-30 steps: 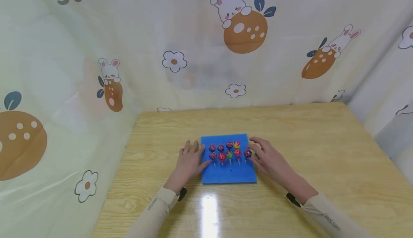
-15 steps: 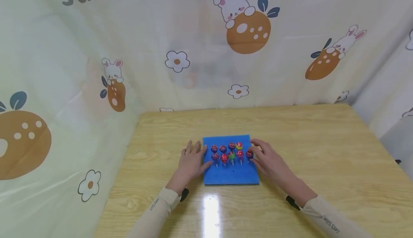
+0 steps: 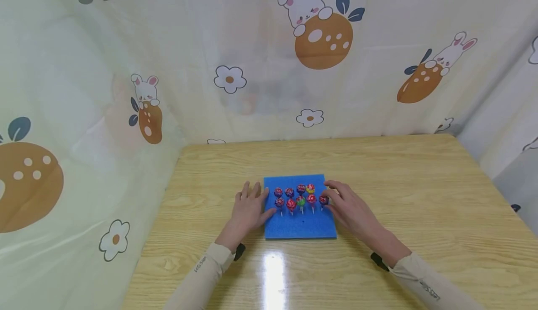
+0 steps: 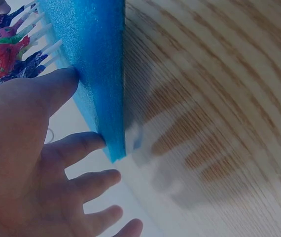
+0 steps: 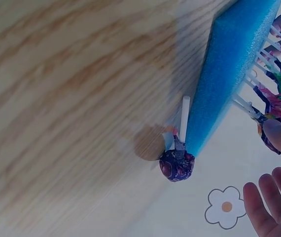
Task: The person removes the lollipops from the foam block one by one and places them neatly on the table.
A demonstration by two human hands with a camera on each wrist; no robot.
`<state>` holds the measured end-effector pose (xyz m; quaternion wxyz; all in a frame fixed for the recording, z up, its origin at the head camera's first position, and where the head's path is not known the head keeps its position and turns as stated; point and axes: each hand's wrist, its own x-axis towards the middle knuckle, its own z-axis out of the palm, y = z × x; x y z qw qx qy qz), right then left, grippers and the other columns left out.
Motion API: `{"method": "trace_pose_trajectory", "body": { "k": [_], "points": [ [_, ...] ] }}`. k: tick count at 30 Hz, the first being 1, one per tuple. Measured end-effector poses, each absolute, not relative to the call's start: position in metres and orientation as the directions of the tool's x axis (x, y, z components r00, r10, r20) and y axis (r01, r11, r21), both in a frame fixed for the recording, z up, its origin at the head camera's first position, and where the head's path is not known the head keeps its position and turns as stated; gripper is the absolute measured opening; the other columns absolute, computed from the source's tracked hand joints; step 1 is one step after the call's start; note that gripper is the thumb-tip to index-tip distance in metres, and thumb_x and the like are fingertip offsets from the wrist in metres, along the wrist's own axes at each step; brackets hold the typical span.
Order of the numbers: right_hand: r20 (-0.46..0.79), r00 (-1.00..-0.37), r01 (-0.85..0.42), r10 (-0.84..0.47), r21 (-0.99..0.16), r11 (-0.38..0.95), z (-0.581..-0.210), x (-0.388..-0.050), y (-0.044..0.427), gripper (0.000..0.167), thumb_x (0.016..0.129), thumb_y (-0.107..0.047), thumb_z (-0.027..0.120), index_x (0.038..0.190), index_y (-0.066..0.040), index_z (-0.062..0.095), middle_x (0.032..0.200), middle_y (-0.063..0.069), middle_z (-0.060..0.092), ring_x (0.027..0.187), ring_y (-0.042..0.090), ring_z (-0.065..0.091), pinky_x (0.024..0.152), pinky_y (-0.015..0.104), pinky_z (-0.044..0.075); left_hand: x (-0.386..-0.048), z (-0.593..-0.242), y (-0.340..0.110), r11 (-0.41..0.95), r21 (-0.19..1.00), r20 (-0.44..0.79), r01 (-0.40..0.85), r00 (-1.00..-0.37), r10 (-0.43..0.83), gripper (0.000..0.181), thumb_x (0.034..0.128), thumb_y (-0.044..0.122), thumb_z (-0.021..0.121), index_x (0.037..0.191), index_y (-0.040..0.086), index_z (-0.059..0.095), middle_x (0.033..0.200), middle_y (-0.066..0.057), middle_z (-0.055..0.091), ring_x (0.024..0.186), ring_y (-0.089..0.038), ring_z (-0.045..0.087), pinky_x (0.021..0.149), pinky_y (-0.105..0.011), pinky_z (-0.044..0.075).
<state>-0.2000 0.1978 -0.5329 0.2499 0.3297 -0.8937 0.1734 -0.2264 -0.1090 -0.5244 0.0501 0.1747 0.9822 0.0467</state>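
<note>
Several wrapped lollipops, such as a green one (image 3: 300,201) and a red one (image 3: 291,204), stand in two rows on sticks pushed into a blue foam board (image 3: 300,229). My left hand (image 3: 248,210) rests at the board's left edge; in the left wrist view its thumb and index finger touch the foam (image 4: 98,74), the other fingers extended. At the front row's right end, my right hand (image 3: 352,208) pinches a dark purple lollipop (image 3: 323,200) between thumb and index finger. The right wrist view shows the thumb on its wrapper (image 5: 268,140), the index finger hidden.
One purple lollipop (image 5: 177,166) lies loose on the table beside the foam's right side; the right hand hides it in the head view. The wooden table (image 3: 403,174) meets a printed curtain (image 3: 260,44) at the back and left.
The right thumb and index finger have closed in on the end lollipop. The left hand stays at the foam's edge. The head view has shifted slightly.
</note>
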Motion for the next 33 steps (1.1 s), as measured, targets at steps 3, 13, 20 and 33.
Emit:
{"method": "trace_pose_trajectory", "body": {
  "k": [3,13,20,33],
  "points": [
    [0.551,-0.666,-0.674,-0.503,-0.154,0.723,-0.531,-0.200,0.197,0.043,0.077,-0.002,0.085,0.114,-0.006,0.063,0.132,0.019,0.057,0.118,0.033,0.057,0.089,0.047,0.056,-0.227,-0.525,-0.110,0.935,0.102,-0.075,0.340,-0.935,0.348,0.070,0.0978,0.060,0.052,0.154,0.019,0.043,0.163,-0.015,0.033,0.152,-0.044,0.021,0.116,-0.061,0.031],
    [0.578,-0.641,-0.692,-0.505,-0.151,0.706,-0.514,-0.202,0.196,0.042,0.077,0.000,0.084,0.113,-0.005,0.064,0.126,0.017,0.059,0.108,0.029,0.062,0.081,0.041,0.059,-0.226,-0.527,-0.111,0.934,0.107,-0.069,0.341,-0.934,0.350,0.070,0.0974,0.060,0.053,0.154,0.019,0.044,0.162,-0.016,0.034,0.152,-0.044,0.021,0.116,-0.061,0.032],
    [0.549,-0.670,-0.691,-0.500,-0.215,0.690,-0.502,-0.207,0.201,0.041,0.079,-0.001,0.083,0.115,-0.006,0.064,0.124,0.017,0.060,0.094,0.024,0.067,0.070,0.032,0.061,-0.226,-0.527,-0.110,0.934,0.106,-0.065,0.342,-0.935,0.349,0.071,0.0968,0.061,0.054,0.153,0.019,0.044,0.162,-0.016,0.034,0.152,-0.045,0.022,0.115,-0.061,0.033],
    [0.282,-0.753,-0.652,-0.594,-0.442,0.616,-0.488,-0.216,0.212,0.027,0.091,-0.011,0.073,0.117,-0.014,0.069,0.122,0.004,0.060,0.103,0.020,0.063,0.078,0.035,0.058,-0.225,-0.534,-0.109,0.934,0.109,-0.041,0.341,-0.937,0.347,0.070,0.0968,0.060,0.054,0.153,0.020,0.045,0.161,-0.017,0.036,0.151,-0.044,0.023,0.115,-0.061,0.033]
  ]
}}
